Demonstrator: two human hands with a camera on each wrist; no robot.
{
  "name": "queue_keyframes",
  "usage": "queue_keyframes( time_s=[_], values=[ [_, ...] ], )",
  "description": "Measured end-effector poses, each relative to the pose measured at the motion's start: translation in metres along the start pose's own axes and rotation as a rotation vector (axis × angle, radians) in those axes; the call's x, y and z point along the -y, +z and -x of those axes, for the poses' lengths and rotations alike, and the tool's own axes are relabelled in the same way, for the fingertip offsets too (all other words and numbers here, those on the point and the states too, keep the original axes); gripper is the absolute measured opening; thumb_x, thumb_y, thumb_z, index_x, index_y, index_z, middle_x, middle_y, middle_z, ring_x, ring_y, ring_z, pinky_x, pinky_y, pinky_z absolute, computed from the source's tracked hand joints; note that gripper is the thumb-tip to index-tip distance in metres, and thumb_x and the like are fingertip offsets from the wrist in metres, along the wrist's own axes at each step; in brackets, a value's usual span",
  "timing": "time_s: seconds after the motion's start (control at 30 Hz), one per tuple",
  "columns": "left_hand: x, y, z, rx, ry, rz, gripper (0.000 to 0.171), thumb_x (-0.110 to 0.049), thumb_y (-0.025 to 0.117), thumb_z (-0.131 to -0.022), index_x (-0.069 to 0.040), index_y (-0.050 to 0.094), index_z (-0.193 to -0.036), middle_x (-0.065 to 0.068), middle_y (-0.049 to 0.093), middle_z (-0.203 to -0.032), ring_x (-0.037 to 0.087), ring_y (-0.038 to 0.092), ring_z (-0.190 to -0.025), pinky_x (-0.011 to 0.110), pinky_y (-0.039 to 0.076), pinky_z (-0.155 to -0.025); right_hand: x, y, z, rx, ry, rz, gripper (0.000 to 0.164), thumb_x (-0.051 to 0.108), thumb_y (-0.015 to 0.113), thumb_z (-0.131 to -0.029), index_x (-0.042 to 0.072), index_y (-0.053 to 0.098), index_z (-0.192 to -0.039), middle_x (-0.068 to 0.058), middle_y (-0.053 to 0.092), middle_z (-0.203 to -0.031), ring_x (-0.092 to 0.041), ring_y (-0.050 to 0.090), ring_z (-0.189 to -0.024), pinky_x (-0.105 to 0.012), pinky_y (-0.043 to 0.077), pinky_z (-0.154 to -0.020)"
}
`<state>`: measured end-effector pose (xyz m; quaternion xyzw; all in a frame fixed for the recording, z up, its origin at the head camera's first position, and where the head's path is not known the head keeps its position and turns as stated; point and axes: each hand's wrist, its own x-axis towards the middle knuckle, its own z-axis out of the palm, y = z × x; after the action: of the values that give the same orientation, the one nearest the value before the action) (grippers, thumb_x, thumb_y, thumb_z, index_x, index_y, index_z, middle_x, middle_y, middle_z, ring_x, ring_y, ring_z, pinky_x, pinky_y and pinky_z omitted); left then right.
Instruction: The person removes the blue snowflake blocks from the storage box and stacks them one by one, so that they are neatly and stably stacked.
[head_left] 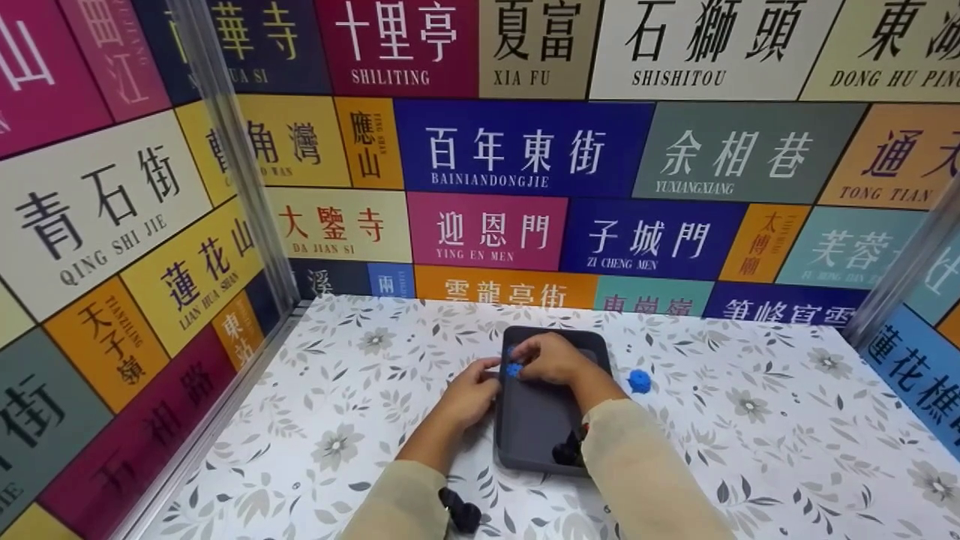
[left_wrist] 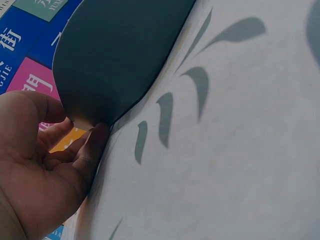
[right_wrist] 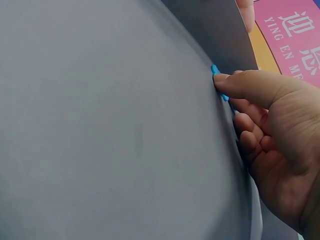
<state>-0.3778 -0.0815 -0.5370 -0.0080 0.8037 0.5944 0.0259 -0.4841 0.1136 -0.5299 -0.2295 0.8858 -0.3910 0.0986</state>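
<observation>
A dark grey rectangular tray (head_left: 536,435) lies on the table. My right hand (head_left: 553,360) reaches over its far left part and pinches a small blue piece with a bumpy edge (head_left: 514,370). In the right wrist view the thumb presses the blue piece (right_wrist: 220,84) close to the tray's inner wall; its full shape is hidden. My left hand (head_left: 472,394) holds the tray's left side, with thumb and fingertips at the wall, as the left wrist view also shows (left_wrist: 55,165). Another blue piece, round and knobbly (head_left: 639,381), rests on the table right of the tray.
The table (head_left: 360,420) has a white cover with grey flowers and leaves. Panels with place names (head_left: 480,225) stand behind it and on both sides. A metal corner post (head_left: 247,165) rises at the left. Black wrist devices (head_left: 463,511) sit at both cuffs.
</observation>
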Motion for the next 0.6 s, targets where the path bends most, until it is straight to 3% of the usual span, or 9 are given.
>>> queue_keyframes(
  time_s=[0.4,0.6],
  values=[
    [0.0008,0.0005,0.0009,-0.014,0.02,-0.022,0.055,-0.017,0.059,-0.095,-0.012,0.061,-0.149,0.014,0.074,-0.134,0.022,0.071,-0.107,0.039,0.058,-0.095,0.0017,-0.0003,0.0003,-0.02,0.028,0.017,0.038,0.008,0.087,-0.081,0.005,0.08,-0.118,-0.006,0.078,-0.099,-0.01,0.064,-0.086,-0.024,0.054,-0.078],
    [0.0011,0.001,-0.0005,-0.002,0.012,0.003,0.056,-0.016,0.058,-0.095,-0.011,0.06,-0.151,0.014,0.073,-0.134,0.021,0.071,-0.106,0.037,0.058,-0.093,0.001,-0.0016,0.0015,-0.038,0.033,0.039,0.04,0.012,0.091,-0.079,0.006,0.081,-0.117,-0.009,0.08,-0.105,-0.016,0.069,-0.094,-0.034,0.059,-0.086]
  ],
)
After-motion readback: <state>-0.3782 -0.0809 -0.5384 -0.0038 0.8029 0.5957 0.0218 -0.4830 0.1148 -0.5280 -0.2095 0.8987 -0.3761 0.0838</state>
